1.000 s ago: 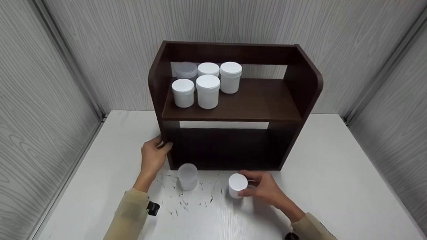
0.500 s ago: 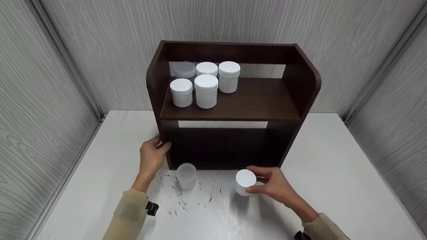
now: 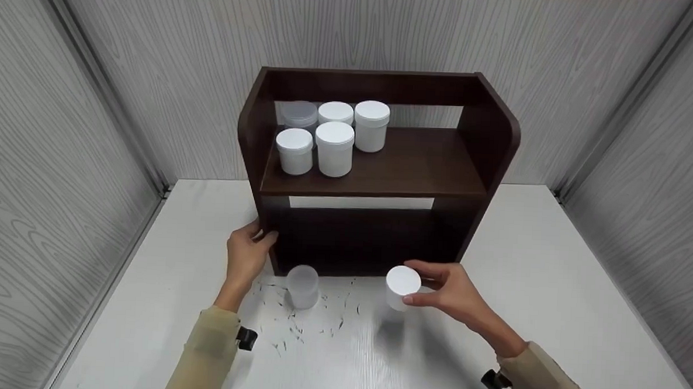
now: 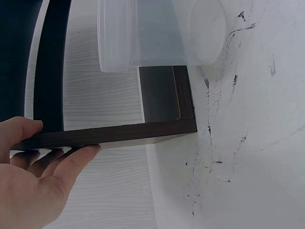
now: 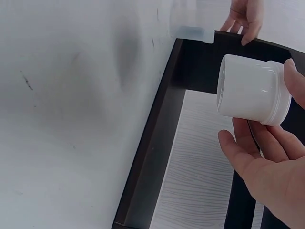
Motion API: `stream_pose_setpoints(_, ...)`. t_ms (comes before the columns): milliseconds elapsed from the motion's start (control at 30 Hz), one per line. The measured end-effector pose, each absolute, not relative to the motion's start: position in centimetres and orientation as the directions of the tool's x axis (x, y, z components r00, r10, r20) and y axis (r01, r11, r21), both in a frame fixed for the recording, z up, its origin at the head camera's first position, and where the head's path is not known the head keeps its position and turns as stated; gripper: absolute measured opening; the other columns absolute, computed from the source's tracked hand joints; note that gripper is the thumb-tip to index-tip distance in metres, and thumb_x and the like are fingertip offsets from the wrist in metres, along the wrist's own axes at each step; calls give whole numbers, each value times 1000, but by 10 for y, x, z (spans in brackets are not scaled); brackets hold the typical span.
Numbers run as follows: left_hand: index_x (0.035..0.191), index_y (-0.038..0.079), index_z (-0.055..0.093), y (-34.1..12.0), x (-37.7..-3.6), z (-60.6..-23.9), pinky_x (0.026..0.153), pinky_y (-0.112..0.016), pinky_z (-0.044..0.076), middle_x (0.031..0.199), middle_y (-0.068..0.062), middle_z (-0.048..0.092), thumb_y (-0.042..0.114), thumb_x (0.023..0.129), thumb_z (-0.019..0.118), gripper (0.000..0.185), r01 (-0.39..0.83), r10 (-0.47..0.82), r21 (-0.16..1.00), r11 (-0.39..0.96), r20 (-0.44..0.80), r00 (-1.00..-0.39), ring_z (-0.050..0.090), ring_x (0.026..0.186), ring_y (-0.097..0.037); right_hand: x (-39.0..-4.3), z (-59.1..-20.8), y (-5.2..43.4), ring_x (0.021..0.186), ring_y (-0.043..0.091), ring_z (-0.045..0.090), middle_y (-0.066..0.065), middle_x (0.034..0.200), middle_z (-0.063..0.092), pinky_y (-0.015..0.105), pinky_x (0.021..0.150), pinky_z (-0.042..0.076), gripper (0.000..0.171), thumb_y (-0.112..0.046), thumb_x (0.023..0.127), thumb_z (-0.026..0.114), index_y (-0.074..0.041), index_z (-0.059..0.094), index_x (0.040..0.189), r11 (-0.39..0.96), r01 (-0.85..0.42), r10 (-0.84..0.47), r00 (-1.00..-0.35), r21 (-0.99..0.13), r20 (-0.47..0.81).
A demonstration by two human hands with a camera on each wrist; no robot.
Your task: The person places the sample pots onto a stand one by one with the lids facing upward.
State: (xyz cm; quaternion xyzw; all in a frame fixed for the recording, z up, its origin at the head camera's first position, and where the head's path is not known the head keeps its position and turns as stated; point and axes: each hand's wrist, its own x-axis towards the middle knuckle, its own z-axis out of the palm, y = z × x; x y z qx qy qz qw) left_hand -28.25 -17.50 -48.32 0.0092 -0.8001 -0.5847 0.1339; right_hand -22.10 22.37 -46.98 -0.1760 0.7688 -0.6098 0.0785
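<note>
Two risks I see: my right hand (image 3: 456, 293) only pinches the white jar (image 3: 401, 287) off the table; a loose grip drops it, or it clips the shelf (image 3: 376, 178) my left hand (image 3: 247, 254) grips.

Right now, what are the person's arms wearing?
Both arms wear long, loose beige sleeves that end at the wrists. The left hand and right hand are bare, with no gloves or rings visible. A small black camera is strapped under each wrist.
</note>
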Motion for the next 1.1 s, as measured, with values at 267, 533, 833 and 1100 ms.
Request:
stream_pose_setpoints(267,144,-11,56,-175,-283,-483,103,-44,56,143,-25,61,10,101,68,49,147,-181,936,320,212,-960,63,128,-40,-220,-453,222,124,33,67,20,134,69,38,104,56,68,-4,78,93,9,64,138,190,-177,-343,-934,-966,104)
stream_pose_setpoints(533,145,-11,54,-174,-283,-482,102,-43,57,143,-28,59,10,101,67,51,141,-179,936,323,206,-962,62,128,-41,-220,-435,219,115,29,71,17,130,71,36,98,59,64,-4,77,93,4,68,136,194,-185,-331,-937,-963,113)
stream_pose_setpoints(833,145,-12,53,-175,-284,-482,101,-42,57,145,-28,58,10,101,68,51,142,-173,936,322,205,-963,62,129,-41,-224,-409,219,120,29,70,18,133,69,38,99,59,66,-4,77,93,4,67,137,191,-192,-300,-945,-963,129)
stream_pose_setpoints(1100,147,-13,50,-175,-285,-483,102,-42,56,145,-29,58,13,101,68,56,124,-179,937,327,190,-965,62,129,-40,-232,-379,216,118,25,71,16,132,71,40,96,60,64,0,79,91,3,66,138,147,-222,-299,-939,-964,170)
